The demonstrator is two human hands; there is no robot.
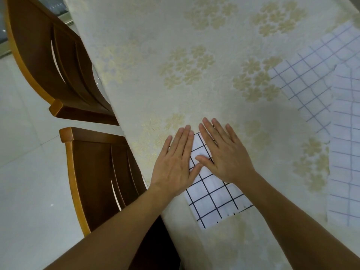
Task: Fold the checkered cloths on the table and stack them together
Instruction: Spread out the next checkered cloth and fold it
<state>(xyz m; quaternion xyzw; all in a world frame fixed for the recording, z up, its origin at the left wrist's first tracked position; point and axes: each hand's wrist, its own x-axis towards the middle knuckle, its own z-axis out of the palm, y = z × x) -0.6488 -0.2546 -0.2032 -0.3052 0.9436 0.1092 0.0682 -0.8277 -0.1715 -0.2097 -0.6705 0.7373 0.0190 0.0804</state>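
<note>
A folded white cloth with a black grid (214,197) lies on the table near its left edge. My left hand (175,162) and my right hand (222,152) both press flat on its far half, fingers straight and side by side. Two more white checkered cloths lie spread out at the right: one with a blue grid (307,75) farther back, and another (346,152) along the right frame edge, overlapping it.
The table wears a cream tablecloth with pale gold flowers (175,55). Two brown wooden chairs (58,61) (101,172) stand pushed against the table's left side, over a light tiled floor (25,152).
</note>
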